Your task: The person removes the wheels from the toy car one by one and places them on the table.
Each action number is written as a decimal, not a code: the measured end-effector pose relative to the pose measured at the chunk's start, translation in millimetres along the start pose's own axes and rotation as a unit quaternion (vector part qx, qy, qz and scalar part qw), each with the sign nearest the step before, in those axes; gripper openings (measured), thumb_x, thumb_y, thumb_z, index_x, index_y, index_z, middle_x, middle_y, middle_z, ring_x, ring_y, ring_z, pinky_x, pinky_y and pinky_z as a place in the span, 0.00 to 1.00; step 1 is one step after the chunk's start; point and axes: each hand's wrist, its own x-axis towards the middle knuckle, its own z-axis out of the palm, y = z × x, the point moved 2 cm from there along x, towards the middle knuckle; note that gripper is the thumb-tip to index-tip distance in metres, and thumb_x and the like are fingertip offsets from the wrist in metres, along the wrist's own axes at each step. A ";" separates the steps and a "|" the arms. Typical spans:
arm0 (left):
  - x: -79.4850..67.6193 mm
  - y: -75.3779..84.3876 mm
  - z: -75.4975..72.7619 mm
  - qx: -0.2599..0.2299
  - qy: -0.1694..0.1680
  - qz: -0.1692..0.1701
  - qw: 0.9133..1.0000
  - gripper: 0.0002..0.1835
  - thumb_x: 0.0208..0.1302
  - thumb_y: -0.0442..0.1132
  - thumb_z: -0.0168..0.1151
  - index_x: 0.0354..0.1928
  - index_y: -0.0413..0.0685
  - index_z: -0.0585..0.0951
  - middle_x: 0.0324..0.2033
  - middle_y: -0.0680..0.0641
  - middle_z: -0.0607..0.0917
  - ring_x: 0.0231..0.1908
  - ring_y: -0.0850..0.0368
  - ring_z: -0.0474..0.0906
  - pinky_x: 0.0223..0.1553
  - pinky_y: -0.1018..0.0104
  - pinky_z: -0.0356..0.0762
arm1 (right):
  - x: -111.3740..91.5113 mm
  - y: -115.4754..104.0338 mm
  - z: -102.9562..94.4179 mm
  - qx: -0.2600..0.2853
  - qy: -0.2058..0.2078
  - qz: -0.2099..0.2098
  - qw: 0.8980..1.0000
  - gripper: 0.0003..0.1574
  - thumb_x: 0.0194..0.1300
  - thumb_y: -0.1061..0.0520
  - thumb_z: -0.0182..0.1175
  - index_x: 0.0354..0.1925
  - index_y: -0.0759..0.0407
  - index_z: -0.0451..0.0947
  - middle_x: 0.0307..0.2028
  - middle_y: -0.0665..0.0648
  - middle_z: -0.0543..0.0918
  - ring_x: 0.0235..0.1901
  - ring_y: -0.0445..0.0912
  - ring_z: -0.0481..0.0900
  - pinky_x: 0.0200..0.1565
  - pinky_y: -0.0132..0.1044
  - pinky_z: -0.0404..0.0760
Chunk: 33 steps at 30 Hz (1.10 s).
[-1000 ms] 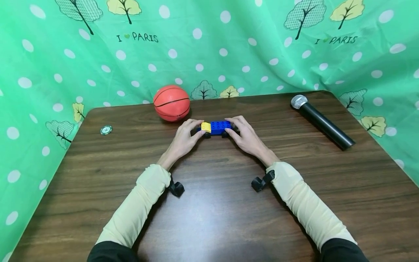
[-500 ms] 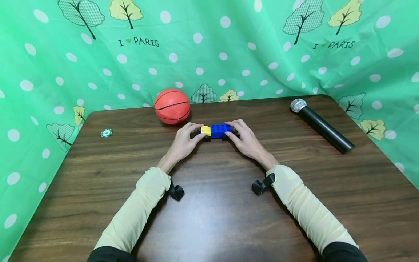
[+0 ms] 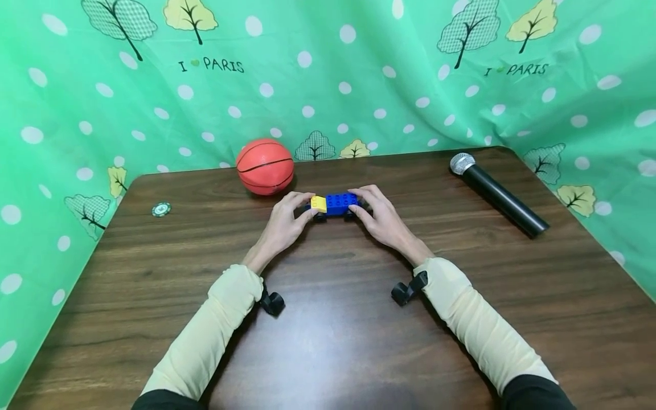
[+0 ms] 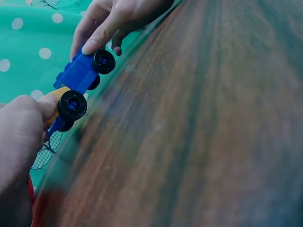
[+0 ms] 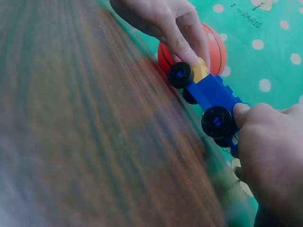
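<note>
A toy car (image 3: 338, 204) built of blue and yellow blocks with black wheels is between the two hands, near the back middle of the table. My left hand (image 3: 282, 224) pinches its yellow end, thumb on the near side. At the blue end my right hand (image 3: 385, 221) pinches the car in the same way. The left wrist view shows the blue body (image 4: 79, 73) and the thumb of the left hand (image 4: 23, 127) by a wheel. In the right wrist view the studs of the blue block (image 5: 215, 94) show. Whether the wheels touch the table I cannot tell.
Behind the left hand sits an orange toy basketball (image 3: 265, 167). A black microphone (image 3: 499, 196) lies at the back right of the brown wooden table (image 3: 328, 330). Far left lies a small green-and-white chip (image 3: 161, 209). A green dotted curtain (image 3: 328, 74) hangs along the table's back edge.
Both hands keep their grip on the toy car, which stays in about the same place on the table. The head view has tilted and shifted slightly.
</note>
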 end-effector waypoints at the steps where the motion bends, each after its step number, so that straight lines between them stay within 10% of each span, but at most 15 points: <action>1: 0.4 0.6 -0.6 0.000 0.003 0.002 1.000 0.21 0.71 0.36 0.68 0.62 0.36 0.81 0.54 0.39 0.82 0.55 0.46 0.79 0.58 0.52 0.76 | 0.8 -0.7 -0.5 0.001 0.000 0.000 1.000 0.24 0.75 0.63 0.61 0.66 0.68 0.75 0.56 0.63 0.76 0.48 0.53 0.77 0.49 0.48 0.79; 33: 6.6 23.8 -3.9 -0.115 0.046 0.036 0.992 0.13 0.75 0.40 0.63 0.53 0.41 0.86 0.48 0.47 0.84 0.50 0.54 0.77 0.50 0.57 0.78 | -7.6 -29.1 -9.6 0.032 0.033 -0.073 0.996 0.24 0.72 0.66 0.63 0.64 0.65 0.76 0.57 0.61 0.75 0.51 0.49 0.77 0.52 0.49 0.79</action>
